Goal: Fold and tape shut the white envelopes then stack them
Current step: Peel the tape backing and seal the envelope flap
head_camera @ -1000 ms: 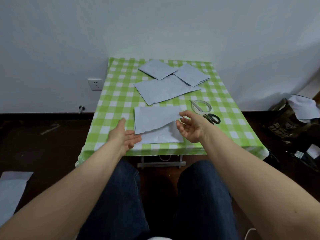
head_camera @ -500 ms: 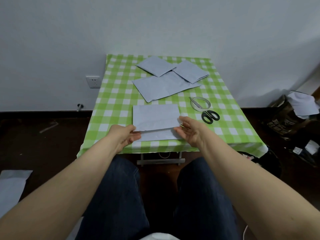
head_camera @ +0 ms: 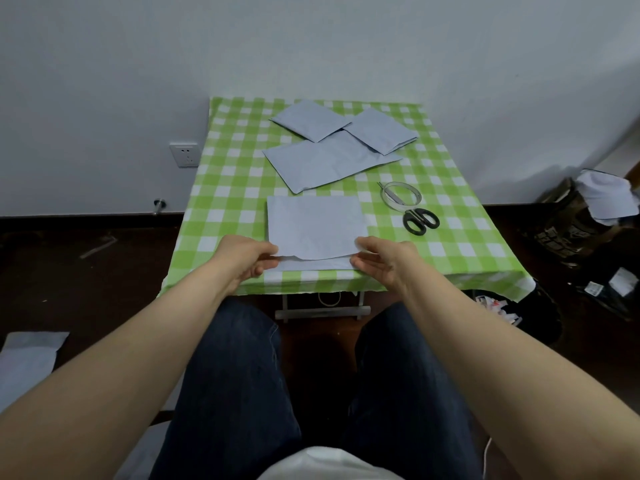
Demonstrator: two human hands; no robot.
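A white envelope point(head_camera: 315, 226) lies folded over near the front edge of the green checked table point(head_camera: 225, 188). My left hand point(head_camera: 247, 259) pinches its near left corner and my right hand point(head_camera: 381, 259) pinches its near right corner, holding the folded half down over the lower layer. An unfolded white envelope point(head_camera: 322, 164) lies flat behind it. Two folded envelopes, one on the left point(head_camera: 310, 120) and one on the right point(head_camera: 381, 131), rest at the far end. A clear tape roll point(head_camera: 401, 194) and black-handled scissors point(head_camera: 417, 218) sit to the right.
A wall stands right behind the table, with a socket point(head_camera: 184, 155) on the left. Dark bags with white paper point(head_camera: 588, 216) crowd the floor on the right. A white sheet point(head_camera: 27, 355) lies on the floor at the left. My knees are under the table's front edge.
The envelope's flap, which my right hand held up at a slant, has come down over the lower half. Both hands moved to its near corners and now pinch them.
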